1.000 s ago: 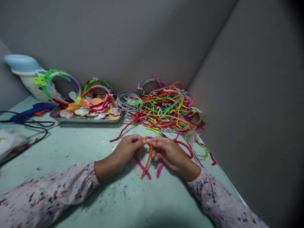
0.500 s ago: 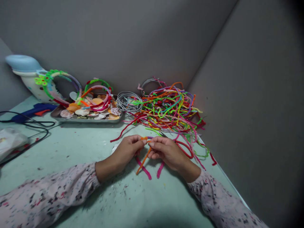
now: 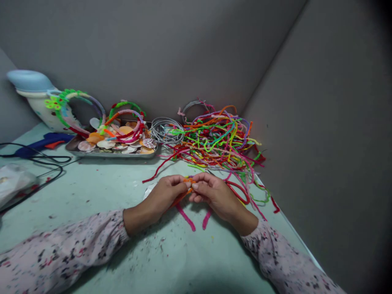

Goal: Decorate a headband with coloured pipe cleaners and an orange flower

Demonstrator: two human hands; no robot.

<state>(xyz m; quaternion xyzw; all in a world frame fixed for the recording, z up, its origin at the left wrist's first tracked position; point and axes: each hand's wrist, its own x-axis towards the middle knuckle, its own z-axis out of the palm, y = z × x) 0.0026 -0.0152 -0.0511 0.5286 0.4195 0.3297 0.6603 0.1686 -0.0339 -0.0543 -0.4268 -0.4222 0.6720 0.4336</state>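
Observation:
My left hand (image 3: 168, 191) and my right hand (image 3: 214, 195) meet fingertip to fingertip above the middle of the table. Both pinch an orange pipe cleaner (image 3: 189, 180) that is bent around a fuzzy band. One end of the orange piece slants down and left under my left fingers. Below the hands stick out the two magenta ends of the band (image 3: 187, 219); its upper part is mostly hidden by my fingers. Red-handled scissors (image 3: 239, 192) lie just right of my right hand, partly covered by it.
A metal tray (image 3: 113, 155) of seashells holds several fuzzy hoops (image 3: 98, 105). To its right are coiled grey wire (image 3: 167, 131) and a tangled heap of pipe cleaners (image 3: 217, 139). On the left lie a blue glue gun (image 3: 39, 146), its black cord, and a white plastic bag (image 3: 14, 183).
The loose orange end has swung from hanging below my fingers to the left, under my left hand. My fingertips have drawn closer together over the band.

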